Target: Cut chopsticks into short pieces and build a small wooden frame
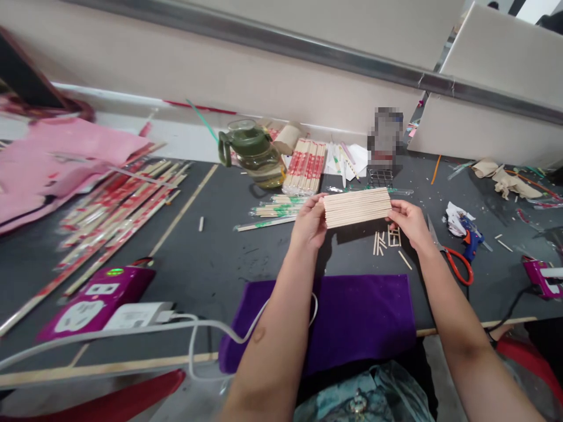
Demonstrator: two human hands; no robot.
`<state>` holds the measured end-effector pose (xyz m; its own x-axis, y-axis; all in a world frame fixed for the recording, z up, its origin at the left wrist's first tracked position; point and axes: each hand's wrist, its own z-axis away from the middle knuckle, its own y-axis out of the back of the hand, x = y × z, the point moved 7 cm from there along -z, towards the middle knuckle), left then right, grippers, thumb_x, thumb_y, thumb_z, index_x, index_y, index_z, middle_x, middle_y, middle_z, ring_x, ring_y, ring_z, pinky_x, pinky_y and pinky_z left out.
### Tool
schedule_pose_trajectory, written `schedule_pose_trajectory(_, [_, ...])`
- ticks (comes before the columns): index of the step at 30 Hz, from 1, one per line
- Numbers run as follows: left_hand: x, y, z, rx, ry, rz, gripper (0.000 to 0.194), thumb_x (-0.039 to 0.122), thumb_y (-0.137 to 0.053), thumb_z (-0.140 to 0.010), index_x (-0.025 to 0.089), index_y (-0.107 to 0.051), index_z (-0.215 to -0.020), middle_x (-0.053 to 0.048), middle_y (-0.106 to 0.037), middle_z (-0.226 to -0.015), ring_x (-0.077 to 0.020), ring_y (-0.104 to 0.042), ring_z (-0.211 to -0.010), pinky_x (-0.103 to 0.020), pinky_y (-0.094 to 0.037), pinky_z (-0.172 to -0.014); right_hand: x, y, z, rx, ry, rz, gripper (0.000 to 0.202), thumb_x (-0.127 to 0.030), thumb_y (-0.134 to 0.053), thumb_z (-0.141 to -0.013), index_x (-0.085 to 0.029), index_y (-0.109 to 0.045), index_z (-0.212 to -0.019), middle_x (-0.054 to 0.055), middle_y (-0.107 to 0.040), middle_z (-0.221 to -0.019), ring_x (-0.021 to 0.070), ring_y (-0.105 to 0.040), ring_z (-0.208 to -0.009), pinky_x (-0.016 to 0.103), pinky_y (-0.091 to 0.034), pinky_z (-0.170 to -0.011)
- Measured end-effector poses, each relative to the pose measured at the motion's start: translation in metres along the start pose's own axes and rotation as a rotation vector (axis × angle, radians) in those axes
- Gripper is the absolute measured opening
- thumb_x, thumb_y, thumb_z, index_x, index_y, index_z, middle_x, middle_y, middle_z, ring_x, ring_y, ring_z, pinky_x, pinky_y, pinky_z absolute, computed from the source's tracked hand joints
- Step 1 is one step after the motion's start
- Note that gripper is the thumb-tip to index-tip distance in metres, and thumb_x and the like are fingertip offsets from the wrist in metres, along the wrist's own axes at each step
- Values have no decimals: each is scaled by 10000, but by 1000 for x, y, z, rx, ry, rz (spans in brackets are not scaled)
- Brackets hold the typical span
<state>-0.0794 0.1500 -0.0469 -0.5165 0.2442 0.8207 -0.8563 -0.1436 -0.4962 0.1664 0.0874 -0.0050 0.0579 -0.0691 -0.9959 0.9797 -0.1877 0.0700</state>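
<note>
A flat panel of pale wooden sticks (357,208), laid side by side like joined chopsticks, is held up over the dark table. My left hand (311,223) grips its left end, thumb on the near face. At the right end, my right hand (408,221) pinches the lower corner. Below the panel lie several short cut stick pieces (379,243) and a small ladder-like frame of sticks (394,235). Wrapped chopsticks with green print (279,208) lie just beyond my left hand. Red-handled scissors (457,265) rest right of my right hand.
A purple cloth (365,316) covers the table's front edge. Behind stand a green-lidded glass jug (255,155) and a bundle of red-wrapped chopsticks (305,164). A blue glue gun (472,240) lies at right. At left are loose wrapped chopsticks (118,205) and a purple power strip (99,296) with a white cable.
</note>
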Motion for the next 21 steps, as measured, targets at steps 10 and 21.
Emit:
schedule_pose_trajectory(10, [3, 7, -2, 90, -164, -495, 215, 326, -604, -778, 153, -723, -824, -8, -659, -642, -137, -547, -562, -221, -406, -518, 13, 9, -16, 54, -21, 147, 232, -250, -670, -705, -174, -731, -916, 21, -747, -770, 165, -705, -663, 244, -585, -482])
schedule_pose_trajectory(21, [1, 10, -2, 91, -105, -626, 174, 204, -595, -714, 160, -716, -830, 2, -622, -588, -137, -570, -492, -204, -390, -453, 16, 19, -26, 93, -48, 421, 139, -193, -633, -774, -182, -727, -876, 34, -723, -728, 205, -700, -646, 289, -533, -521])
